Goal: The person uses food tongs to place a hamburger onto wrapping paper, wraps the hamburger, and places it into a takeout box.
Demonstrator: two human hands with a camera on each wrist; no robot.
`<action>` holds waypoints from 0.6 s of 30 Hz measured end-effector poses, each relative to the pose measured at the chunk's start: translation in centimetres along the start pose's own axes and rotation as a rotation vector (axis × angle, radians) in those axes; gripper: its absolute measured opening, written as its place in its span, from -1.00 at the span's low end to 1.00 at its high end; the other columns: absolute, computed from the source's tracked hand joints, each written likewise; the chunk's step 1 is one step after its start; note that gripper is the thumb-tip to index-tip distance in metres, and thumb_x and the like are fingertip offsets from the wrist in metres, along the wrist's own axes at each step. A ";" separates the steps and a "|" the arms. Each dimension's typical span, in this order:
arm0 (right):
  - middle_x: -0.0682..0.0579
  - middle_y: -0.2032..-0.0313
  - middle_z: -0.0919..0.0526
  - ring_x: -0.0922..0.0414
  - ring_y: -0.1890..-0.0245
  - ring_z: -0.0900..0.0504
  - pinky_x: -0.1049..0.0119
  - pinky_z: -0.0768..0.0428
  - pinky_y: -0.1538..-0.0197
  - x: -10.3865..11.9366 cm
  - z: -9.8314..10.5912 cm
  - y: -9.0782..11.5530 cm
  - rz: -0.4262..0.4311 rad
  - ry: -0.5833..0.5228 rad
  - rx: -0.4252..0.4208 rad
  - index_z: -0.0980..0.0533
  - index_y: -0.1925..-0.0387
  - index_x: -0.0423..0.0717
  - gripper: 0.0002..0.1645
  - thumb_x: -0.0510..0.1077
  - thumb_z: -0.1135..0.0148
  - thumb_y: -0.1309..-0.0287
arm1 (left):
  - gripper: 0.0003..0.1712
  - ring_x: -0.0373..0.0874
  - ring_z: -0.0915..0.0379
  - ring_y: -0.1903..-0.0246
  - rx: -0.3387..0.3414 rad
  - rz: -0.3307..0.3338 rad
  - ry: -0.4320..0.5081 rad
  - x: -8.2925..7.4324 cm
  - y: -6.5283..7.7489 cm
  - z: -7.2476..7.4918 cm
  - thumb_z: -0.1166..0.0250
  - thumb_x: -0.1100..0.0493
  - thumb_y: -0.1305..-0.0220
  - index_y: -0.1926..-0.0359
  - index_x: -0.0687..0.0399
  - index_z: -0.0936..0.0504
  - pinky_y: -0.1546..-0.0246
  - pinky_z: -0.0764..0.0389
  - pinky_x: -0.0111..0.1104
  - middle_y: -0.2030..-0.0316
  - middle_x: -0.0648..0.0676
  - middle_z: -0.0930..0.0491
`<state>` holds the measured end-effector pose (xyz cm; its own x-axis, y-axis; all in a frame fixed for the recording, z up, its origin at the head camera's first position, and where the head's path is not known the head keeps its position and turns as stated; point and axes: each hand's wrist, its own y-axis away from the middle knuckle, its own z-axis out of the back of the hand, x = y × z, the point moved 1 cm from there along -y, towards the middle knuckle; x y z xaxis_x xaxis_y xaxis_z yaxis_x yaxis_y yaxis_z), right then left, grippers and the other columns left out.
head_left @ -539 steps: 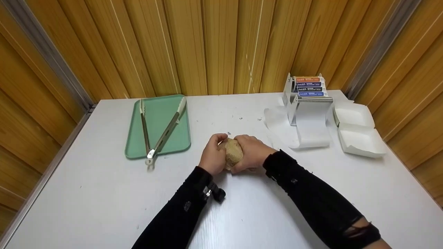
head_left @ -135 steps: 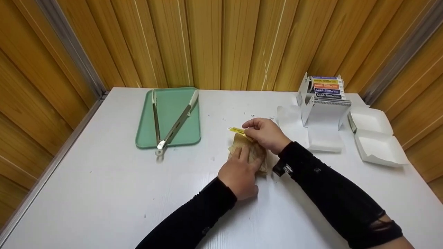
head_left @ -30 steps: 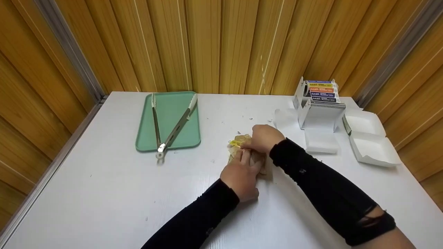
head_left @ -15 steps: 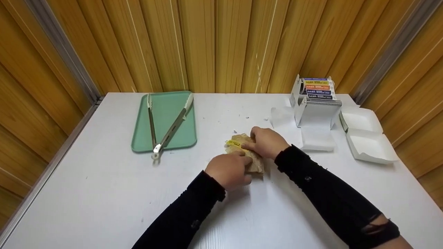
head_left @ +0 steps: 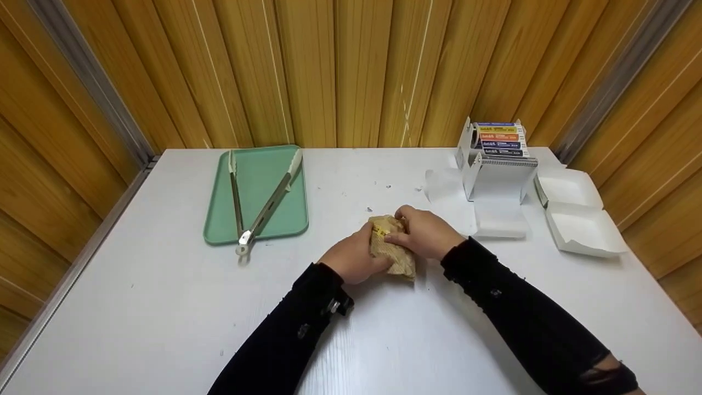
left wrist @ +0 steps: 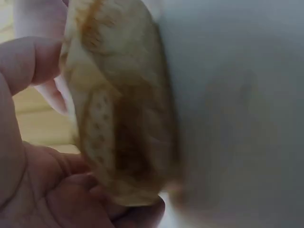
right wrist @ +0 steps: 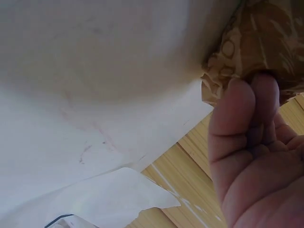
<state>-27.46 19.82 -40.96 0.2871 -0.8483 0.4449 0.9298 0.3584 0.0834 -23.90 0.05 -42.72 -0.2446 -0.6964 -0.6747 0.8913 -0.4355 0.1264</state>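
Note:
A bundle wrapped in brown patterned paper [head_left: 399, 260] sits between both hands at the middle of the white table. Across its far part lies a yellow label [head_left: 378, 231], partly under the right thumb. My left hand [head_left: 354, 257] grips the bundle's left side, thumb on top. In the left wrist view its fingers [left wrist: 137, 216] curl below the wrapping, close to the tabletop. On the far right side my right hand [head_left: 430, 233] holds the bundle with thumb and fingers. The right wrist view has those fingertips [right wrist: 232, 102] against the crumpled paper [right wrist: 270, 33].
At the back left, spread tongs [head_left: 245, 237] lie over a green tray [head_left: 258, 186]. A label dispenser [head_left: 498, 175] with several coloured label rolls stands at the back right, white backing strip [head_left: 499, 222] trailing from it. Beside it lies an opened white box [head_left: 584, 230].
The yellow label, earlier pinched by the right hand above the bundle, now lies on the wrapping. The left hand has shifted from pressing the top to gripping the left side.

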 end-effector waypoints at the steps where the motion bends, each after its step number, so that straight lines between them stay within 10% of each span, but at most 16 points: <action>1: -0.07 0.19 -0.68 0.01 0.19 -0.62 0.05 -0.61 0.05 0.0 0.0 0.1 0.005 -0.007 0.000 -0.48 -0.13 -0.14 -0.40 0.21 -0.36 -0.36 | -0.02 -0.06 -0.58 0.05 0.011 -0.007 0.021 0.2 -0.1 0.0 -0.33 -0.20 -0.33 -0.61 0.03 -0.15 -0.08 -0.62 -0.17 -0.20 0.13 -0.61; 5: -0.18 -0.03 -0.69 -0.08 -0.04 -0.64 -0.06 -0.61 -0.18 -0.2 -0.1 0.4 0.047 0.014 0.011 -0.39 -0.43 -0.15 -0.25 0.19 -0.29 -0.44 | 0.06 0.03 -0.62 -0.06 0.029 -0.006 0.033 0.7 -0.5 0.0 -0.32 -0.32 -0.33 -0.66 -0.06 -0.11 -0.26 -0.55 -0.09 -0.23 0.17 -0.63; 9: -0.21 -0.08 -0.65 -0.03 0.00 -0.59 -0.03 -0.58 -0.17 -0.4 -0.2 0.4 0.058 0.050 0.048 -0.31 -0.58 -0.01 -0.22 0.20 -0.19 -0.50 | 0.12 0.17 -0.32 -0.50 0.033 -0.001 -0.003 0.9 -0.5 0.0 -0.29 -0.38 -0.34 -0.71 -0.12 0.00 -0.63 -0.07 0.08 -0.49 0.20 -0.43; 14: -0.17 0.01 -0.61 0.04 0.17 -0.51 0.10 -0.55 0.00 -0.5 -0.5 0.2 0.039 0.040 0.074 -0.31 -0.58 0.05 -0.27 0.21 -0.11 -0.55 | 0.10 0.34 0.01 -0.61 0.040 0.010 -0.069 1.0 -0.2 0.0 -0.26 -0.39 -0.36 -0.71 -0.21 0.05 -0.64 0.20 0.21 -0.55 0.17 -0.33; 18: -0.27 -0.21 -0.60 -0.11 -0.11 -0.60 -0.07 -0.55 -0.28 -0.7 -0.3 0.5 0.029 -0.021 0.041 -0.25 -0.60 -0.07 -0.23 0.18 -0.08 -0.57 | 0.10 0.36 0.01 -0.61 0.025 0.030 -0.118 0.8 0.1 0.0 -0.26 -0.42 -0.36 -0.71 -0.21 0.02 -0.64 0.20 0.21 -0.59 0.16 -0.25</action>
<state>-27.12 20.49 -41.51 0.3080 -0.8291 0.4666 0.9109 0.3985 0.1068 -24.04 -0.53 -43.19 -0.2622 -0.7710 -0.5804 0.8896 -0.4262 0.1643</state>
